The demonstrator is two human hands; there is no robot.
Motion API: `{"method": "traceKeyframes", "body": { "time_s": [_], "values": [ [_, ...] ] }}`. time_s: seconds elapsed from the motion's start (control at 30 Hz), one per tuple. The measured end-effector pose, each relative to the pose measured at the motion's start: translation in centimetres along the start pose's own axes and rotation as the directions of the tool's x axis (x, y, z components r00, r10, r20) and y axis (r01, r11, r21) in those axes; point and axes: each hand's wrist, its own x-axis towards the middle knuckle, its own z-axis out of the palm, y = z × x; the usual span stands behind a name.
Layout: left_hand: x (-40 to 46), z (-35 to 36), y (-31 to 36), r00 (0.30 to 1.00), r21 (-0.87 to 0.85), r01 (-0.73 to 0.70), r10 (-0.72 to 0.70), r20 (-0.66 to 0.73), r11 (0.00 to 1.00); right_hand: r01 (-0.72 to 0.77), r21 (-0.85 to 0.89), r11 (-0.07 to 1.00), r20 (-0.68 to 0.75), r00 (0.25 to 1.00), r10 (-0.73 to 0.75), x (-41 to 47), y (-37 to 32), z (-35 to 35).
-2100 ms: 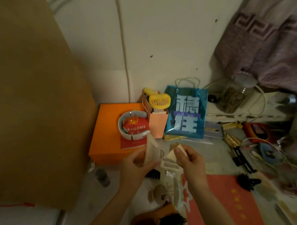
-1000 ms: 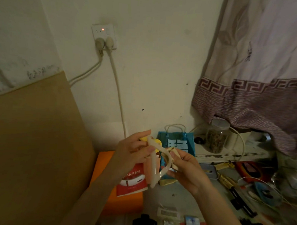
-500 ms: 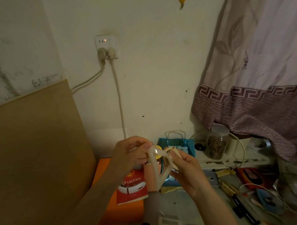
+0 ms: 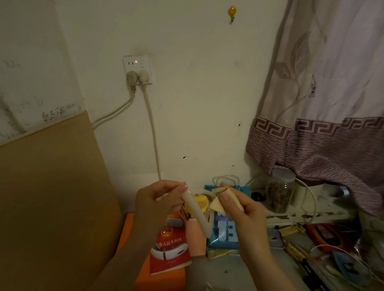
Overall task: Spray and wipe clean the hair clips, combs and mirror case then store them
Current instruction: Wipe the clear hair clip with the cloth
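My left hand (image 4: 160,201) pinches the top end of a cream-white curved hair clip (image 4: 198,215) and holds it up in front of the wall. My right hand (image 4: 241,211) grips a small folded beige wipe (image 4: 222,200) beside the clip's upper part. The clip's lower end hangs down between my two hands. More clips lie on the table at the lower right, dark and blurred (image 4: 319,280).
An orange box (image 4: 134,230) with a red booklet (image 4: 171,252) on it sits below my hands. Behind stand a blue gift bag (image 4: 224,232), a yellow fan (image 4: 200,203) and a glass jar (image 4: 279,191). A brown board (image 4: 41,204) leans at the left; a curtain (image 4: 333,107) hangs right.
My view has tilted up from the table to the wall. Both hands rose with the clip and wipe, and my right hand has slid the wipe up toward the clip's top.
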Motion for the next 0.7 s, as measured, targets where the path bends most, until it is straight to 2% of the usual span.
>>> {"method": "traceKeyframes", "body": {
  "time_s": [0.17,0.33,0.53,0.7],
  "values": [
    [-0.48,0.65,-0.03,1.0,0.01,-0.004,0.004,-0.008,1.0,0.056,-0.078,0.995,0.014,0.998,-0.055,0.0,0.57,0.56],
    [-0.71,0.5,-0.01,0.998,0.061,-0.015,0.011,0.066,0.998,0.136,-0.147,0.98,-0.031,0.989,-0.142,0.28,0.72,0.43],
    [-0.63,0.1,0.2,0.991,0.126,-0.046,0.03,0.131,0.991,0.135,-0.185,0.973,-0.028,0.989,-0.143,0.49,0.76,0.22],
    [-0.68,0.11,0.24,0.995,0.087,-0.027,0.018,0.1,0.996,0.128,-0.167,0.978,-0.023,0.991,-0.133,0.45,0.76,0.16]
  ]
}}
